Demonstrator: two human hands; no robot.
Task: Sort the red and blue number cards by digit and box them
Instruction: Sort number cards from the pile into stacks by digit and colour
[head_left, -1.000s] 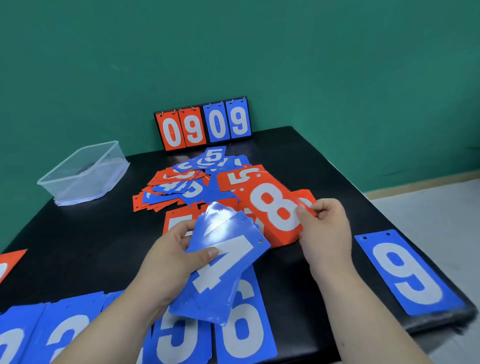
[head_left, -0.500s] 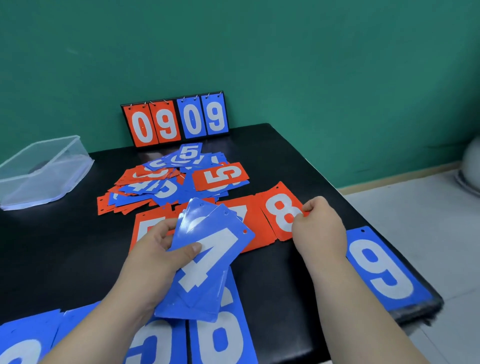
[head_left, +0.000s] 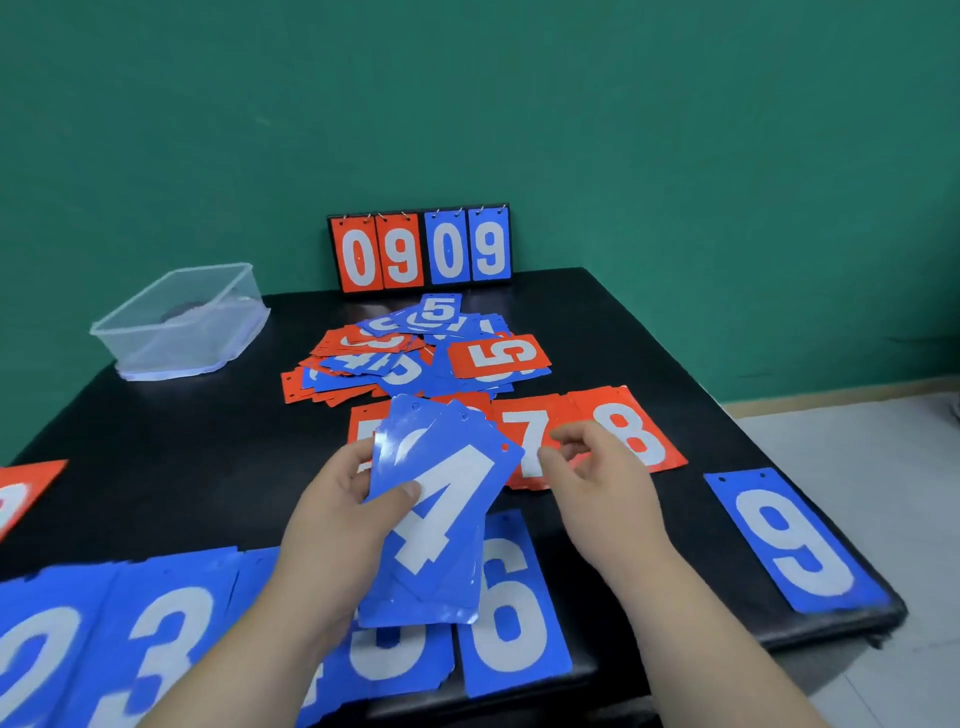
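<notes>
Fanned blue card stack (head_left: 457, 499), white 4 on top, tilted above blue 6 card (head_left: 511, 613); mixed red-blue pile (head_left: 374, 364) beyond.

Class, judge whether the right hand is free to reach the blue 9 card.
Probably yes: the right hand seems empty, and the blue 9 card lies alone, uncovered, just to its right.

We see a black worktop (head_left: 156, 467) against a teal-green wall (head_left: 467, 104). At twelve o'clock a black-framed scoreboard (head_left: 421, 249) shows two red and two blue cards, all with white digits. The loose pile (head_left: 415, 358) mixes red and blue. At ten o'clock stands a clear box (head_left: 182, 322). The blue stack (head_left: 441, 509) bears a white 4; the 9 card (head_left: 795, 540) at four o'clock is blue.
</notes>
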